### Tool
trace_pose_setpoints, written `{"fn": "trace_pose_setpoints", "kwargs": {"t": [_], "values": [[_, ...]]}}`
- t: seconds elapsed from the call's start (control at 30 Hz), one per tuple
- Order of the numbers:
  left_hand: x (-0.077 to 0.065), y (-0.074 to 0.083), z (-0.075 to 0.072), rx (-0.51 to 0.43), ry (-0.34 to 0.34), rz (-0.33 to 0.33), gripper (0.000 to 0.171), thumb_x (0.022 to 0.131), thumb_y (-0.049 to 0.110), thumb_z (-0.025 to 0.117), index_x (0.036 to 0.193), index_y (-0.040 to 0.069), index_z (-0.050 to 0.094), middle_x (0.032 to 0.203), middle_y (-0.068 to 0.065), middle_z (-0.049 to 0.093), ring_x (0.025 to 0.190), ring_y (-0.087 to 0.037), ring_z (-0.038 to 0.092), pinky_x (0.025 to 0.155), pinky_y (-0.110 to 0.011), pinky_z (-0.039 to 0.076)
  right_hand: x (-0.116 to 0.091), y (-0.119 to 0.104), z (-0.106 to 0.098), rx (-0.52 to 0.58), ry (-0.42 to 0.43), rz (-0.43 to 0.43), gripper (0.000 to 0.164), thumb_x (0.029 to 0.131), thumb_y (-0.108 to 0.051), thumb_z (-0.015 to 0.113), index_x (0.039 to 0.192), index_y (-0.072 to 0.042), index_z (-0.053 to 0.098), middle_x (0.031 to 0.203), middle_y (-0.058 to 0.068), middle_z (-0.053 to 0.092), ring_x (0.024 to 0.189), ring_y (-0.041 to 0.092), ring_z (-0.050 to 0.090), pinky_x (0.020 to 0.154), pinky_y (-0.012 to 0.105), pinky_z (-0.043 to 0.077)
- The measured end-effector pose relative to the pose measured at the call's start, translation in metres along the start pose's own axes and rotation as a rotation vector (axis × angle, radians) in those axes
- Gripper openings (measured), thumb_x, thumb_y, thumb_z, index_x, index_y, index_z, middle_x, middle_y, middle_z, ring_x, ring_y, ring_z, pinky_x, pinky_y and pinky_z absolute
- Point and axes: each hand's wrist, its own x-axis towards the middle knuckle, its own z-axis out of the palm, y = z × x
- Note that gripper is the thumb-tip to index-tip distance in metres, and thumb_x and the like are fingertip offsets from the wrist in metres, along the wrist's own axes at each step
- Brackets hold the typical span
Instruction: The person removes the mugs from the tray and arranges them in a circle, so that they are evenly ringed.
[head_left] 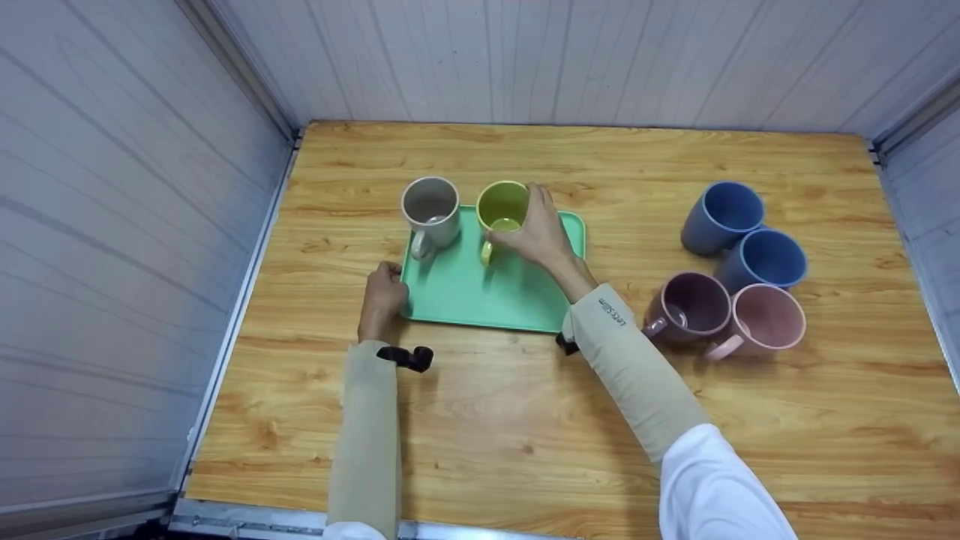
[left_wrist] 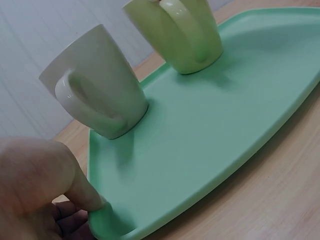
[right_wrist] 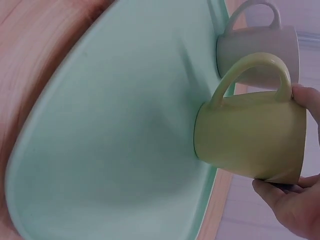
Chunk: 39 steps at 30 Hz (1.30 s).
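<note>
A mint-green tray (head_left: 480, 300) lies on the wooden table, with two mugs along its far side. My left hand (head_left: 384, 294) pinches the tray's left edge near the front corner; in the left wrist view the thumb (left_wrist: 87, 192) presses on the inside of the rim. With thumb and fingers spread across its rim, my right hand (head_left: 541, 231) grips a yellow-green mug (right_wrist: 250, 137), which stands upright on the tray, handle toward me. The grey mug (head_left: 435, 217) stands at the tray's far left corner, its handle also facing me.
To the right of the tray several mugs stand close together: two blue mugs (head_left: 705, 225) behind, a dark purple mug (head_left: 679, 315) and a pink mug (head_left: 757, 330) in front. Pale panel walls (head_left: 562, 60) border the table (head_left: 480, 420) at the back and sides.
</note>
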Motion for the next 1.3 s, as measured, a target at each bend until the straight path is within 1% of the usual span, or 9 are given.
{"fn": "trace_pose_setpoints", "kwargs": {"t": [0.17,0.33,0.5,0.67,0.73,0.93,1.17,1.3], "values": [[0.002,0.000,0.000,-0.018,-0.005,-0.017,0.045,0.087,-0.005,0.032,0.131,0.000,0.043,0.124,-0.017,0.049,0.107,-0.025,0.047,0.089,-0.034,0.041,-0.005,0.000,-0.003,0.011,-0.006,0.003,0.101,0.063,-0.049,0.081,0.142,-0.008,0.034,0.131,0.010,0.045,0.117,0.026,0.047,0.097,0.040,0.043],[0.003,-0.001,0.002,-0.019,-0.005,-0.019,0.045,0.087,-0.004,0.032,0.131,0.000,0.043,0.125,-0.018,0.050,0.109,-0.025,0.047,0.093,-0.036,0.041,-0.011,-0.005,-0.012,0.019,-0.011,0.003,0.104,0.061,-0.053,0.081,0.142,-0.007,0.034,0.130,0.009,0.045,0.116,0.025,0.047,0.095,0.041,0.043],[0.002,-0.003,0.002,-0.014,-0.004,-0.006,0.048,0.086,-0.005,0.031,0.132,-0.001,0.042,0.124,-0.019,0.050,0.107,-0.025,0.047,0.091,-0.034,0.041,-0.017,-0.011,-0.024,0.000,0.003,0.006,0.104,0.061,-0.055,0.081,0.141,-0.006,0.036,0.130,0.010,0.046,0.115,0.025,0.048,0.094,0.041,0.043],[0.001,-0.002,0.003,-0.030,0.004,-0.007,0.047,0.088,-0.004,0.031,0.133,0.000,0.042,0.123,-0.017,0.050,0.105,-0.024,0.046,0.088,-0.033,0.041,-0.026,-0.014,-0.037,-0.004,0.025,0.038,0.104,0.061,-0.056,0.081,0.140,-0.006,0.036,0.130,0.010,0.047,0.114,0.025,0.049,0.093,0.040,0.044],[0.000,-0.001,0.003,-0.027,0.016,-0.007,0.046,0.087,-0.004,0.031,0.131,-0.001,0.043,0.121,-0.017,0.050,0.103,-0.023,0.047,0.086,-0.032,0.042,-0.030,-0.013,-0.042,0.001,0.032,0.052,0.104,0.061,-0.056,0.081,0.140,-0.006,0.035,0.130,0.011,0.046,0.114,0.026,0.049,0.093,0.041,0.044],[-0.001,0.000,0.002,-0.026,0.021,-0.018,0.045,0.088,-0.004,0.032,0.131,0.000,0.043,0.116,-0.015,0.049,0.099,-0.022,0.045,0.080,-0.029,0.041,-0.044,-0.009,-0.057,-0.003,0.048,0.097,0.108,0.060,-0.057,0.081,0.142,-0.005,0.033,0.132,0.013,0.045,0.115,0.028,0.049,0.093,0.044,0.044],[0.000,0.000,0.003,-0.023,0.012,-0.003,0.044,0.088,-0.004,0.031,0.131,-0.001,0.043,0.121,-0.017,0.050,0.105,-0.024,0.046,0.088,-0.033,0.041,-0.058,0.002,-0.075,-0.018,0.070,0.137,0.111,0.060,-0.059,0.082,0.142,-0.004,0.031,0.134,0.015,0.044,0.118,0.030,0.047,0.096,0.046,0.043],[0.000,0.000,0.002,-0.013,0.012,-0.003,0.045,0.088,-0.004,0.032,0.131,0.000,0.043,0.118,-0.016,0.049,0.102,-0.024,0.046,0.085,-0.032,0.041,-0.065,0.010,-0.083,-0.035,0.079,0.161,0.112,0.060,-0.060,0.081,0.142,-0.003,0.031,0.133,0.016,0.044,0.118,0.031,0.047,0.096,0.047,0.043]]}}
